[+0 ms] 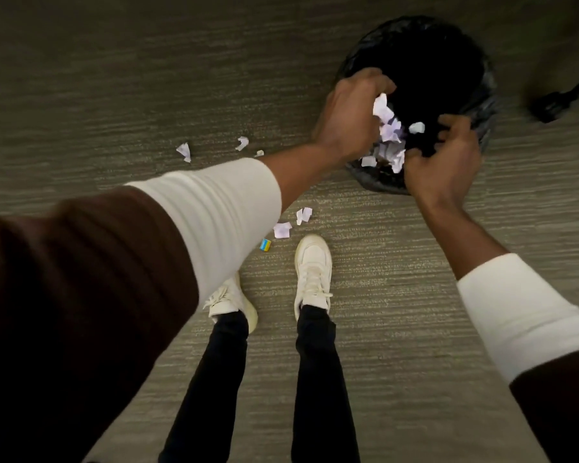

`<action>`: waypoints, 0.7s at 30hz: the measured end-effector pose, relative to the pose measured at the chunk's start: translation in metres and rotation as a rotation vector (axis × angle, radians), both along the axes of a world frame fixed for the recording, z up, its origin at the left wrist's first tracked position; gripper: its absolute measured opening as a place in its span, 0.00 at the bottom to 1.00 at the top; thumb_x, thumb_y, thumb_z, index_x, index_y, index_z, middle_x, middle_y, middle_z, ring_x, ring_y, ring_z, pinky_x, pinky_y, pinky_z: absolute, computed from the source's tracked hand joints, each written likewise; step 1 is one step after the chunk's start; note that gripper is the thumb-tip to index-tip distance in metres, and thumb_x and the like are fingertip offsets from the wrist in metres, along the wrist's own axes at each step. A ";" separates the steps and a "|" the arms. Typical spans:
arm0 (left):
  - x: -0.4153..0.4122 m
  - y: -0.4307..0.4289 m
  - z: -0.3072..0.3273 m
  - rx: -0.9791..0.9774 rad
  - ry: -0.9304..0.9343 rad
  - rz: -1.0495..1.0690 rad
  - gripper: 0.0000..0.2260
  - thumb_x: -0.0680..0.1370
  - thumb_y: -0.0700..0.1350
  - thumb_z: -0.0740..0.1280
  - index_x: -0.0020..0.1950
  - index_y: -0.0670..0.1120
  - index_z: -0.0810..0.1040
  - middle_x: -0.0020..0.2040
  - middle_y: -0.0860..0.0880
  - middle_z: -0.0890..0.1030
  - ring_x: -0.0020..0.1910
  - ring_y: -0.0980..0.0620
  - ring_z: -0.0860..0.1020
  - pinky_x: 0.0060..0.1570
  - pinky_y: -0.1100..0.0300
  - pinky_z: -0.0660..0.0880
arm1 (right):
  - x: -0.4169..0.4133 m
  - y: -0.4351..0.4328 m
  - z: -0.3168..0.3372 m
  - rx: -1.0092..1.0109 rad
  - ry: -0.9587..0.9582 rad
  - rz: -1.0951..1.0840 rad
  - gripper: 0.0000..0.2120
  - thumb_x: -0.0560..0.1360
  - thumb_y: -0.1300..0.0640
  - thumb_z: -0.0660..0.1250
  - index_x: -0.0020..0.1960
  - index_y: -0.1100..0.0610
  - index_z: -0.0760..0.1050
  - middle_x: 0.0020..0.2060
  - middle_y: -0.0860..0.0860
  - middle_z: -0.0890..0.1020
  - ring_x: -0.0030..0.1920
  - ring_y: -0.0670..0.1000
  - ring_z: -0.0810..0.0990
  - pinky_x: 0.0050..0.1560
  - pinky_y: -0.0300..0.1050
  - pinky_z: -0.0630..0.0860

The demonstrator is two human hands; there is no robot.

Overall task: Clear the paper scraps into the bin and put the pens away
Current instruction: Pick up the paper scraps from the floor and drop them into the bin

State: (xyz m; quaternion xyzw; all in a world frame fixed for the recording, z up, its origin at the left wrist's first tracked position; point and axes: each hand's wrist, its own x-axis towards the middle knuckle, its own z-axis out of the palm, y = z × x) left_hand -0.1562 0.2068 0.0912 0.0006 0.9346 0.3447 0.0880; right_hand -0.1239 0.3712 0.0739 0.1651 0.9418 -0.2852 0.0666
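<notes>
A round bin lined with a black bag stands on the carpet at the upper right. Both my hands hang over its near rim. My left hand has its fingers curled around a bunch of white paper scraps. My right hand is cupped against the same bunch from the other side, and a few pieces are dropping between the two hands into the bin. More scraps lie on the floor to the left and in front of my shoes. No pens are in view.
A small blue and yellow piece lies by my left shoe. My right shoe stands just below the bin. A black chair-base leg with a castor reaches in at the right edge.
</notes>
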 end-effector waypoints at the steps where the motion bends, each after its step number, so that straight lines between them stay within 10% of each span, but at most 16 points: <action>1: 0.002 -0.002 -0.001 -0.009 0.006 -0.001 0.22 0.75 0.34 0.71 0.68 0.46 0.83 0.69 0.49 0.83 0.66 0.50 0.82 0.65 0.56 0.79 | 0.005 0.001 0.001 -0.011 0.014 0.022 0.22 0.74 0.56 0.69 0.67 0.57 0.75 0.61 0.58 0.81 0.57 0.58 0.82 0.62 0.55 0.78; 7: 0.029 -0.037 -0.019 -0.016 -0.015 0.176 0.08 0.78 0.42 0.71 0.55 0.49 0.86 0.54 0.53 0.86 0.53 0.52 0.83 0.57 0.57 0.79 | 0.049 -0.018 -0.001 -0.126 0.067 0.280 0.14 0.75 0.61 0.71 0.61 0.59 0.78 0.56 0.56 0.81 0.42 0.51 0.82 0.50 0.47 0.81; 21: 0.130 -0.170 -0.111 -0.236 -0.383 0.249 0.10 0.77 0.41 0.64 0.50 0.46 0.85 0.49 0.44 0.89 0.50 0.38 0.86 0.50 0.45 0.83 | 0.102 -0.089 -0.117 0.118 -0.490 0.846 0.37 0.71 0.40 0.78 0.73 0.52 0.66 0.67 0.60 0.75 0.63 0.64 0.79 0.57 0.57 0.80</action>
